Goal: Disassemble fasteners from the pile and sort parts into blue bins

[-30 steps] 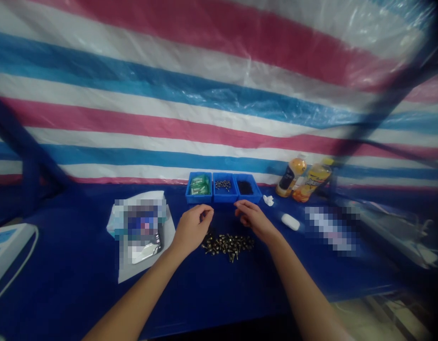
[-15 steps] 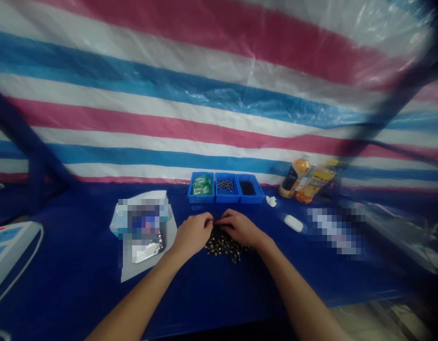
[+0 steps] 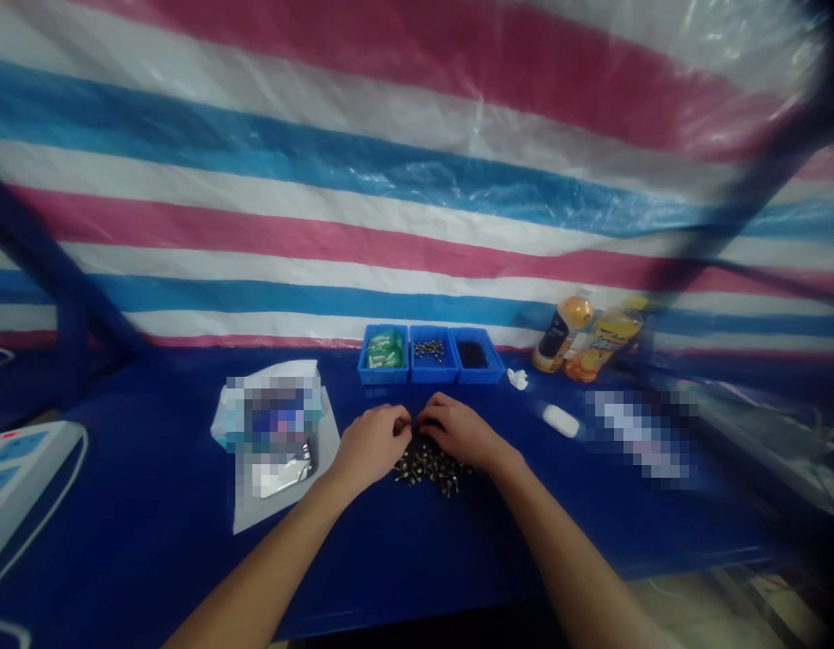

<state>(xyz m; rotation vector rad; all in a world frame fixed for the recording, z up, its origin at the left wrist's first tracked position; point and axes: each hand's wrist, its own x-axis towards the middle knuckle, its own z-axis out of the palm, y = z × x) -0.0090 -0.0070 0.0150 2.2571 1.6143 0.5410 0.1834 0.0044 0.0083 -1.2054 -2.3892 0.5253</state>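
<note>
A heap of small metal screw-like pieces (image 3: 435, 470), brassy and dark, lies on the blue tabletop (image 3: 417, 559) in front of me. My left hand (image 3: 372, 443) is at the heap's left edge with its fingers curled in and thumb against them; anything it pinches is too small to make out. My right hand (image 3: 465, 433) hangs over the far right part of the heap, fingers bent and pointing toward the left hand. A narrow gap separates the two sets of fingertips. The right fingertips are partly hidden, and I cannot see what they hold.
Behind the hands stand three blue bins: one with green packets (image 3: 385, 350), one with small metal pieces (image 3: 428, 348), one with dark pieces (image 3: 471, 354). Two drink bottles (image 3: 562, 333), crumpled tissue (image 3: 517, 379) and a white case (image 3: 561, 421) sit right; a power strip (image 3: 24, 460) is left.
The fingertips have drawn slightly apart, opening a small gap between the hands. The heap and bins are otherwise much the same.
</note>
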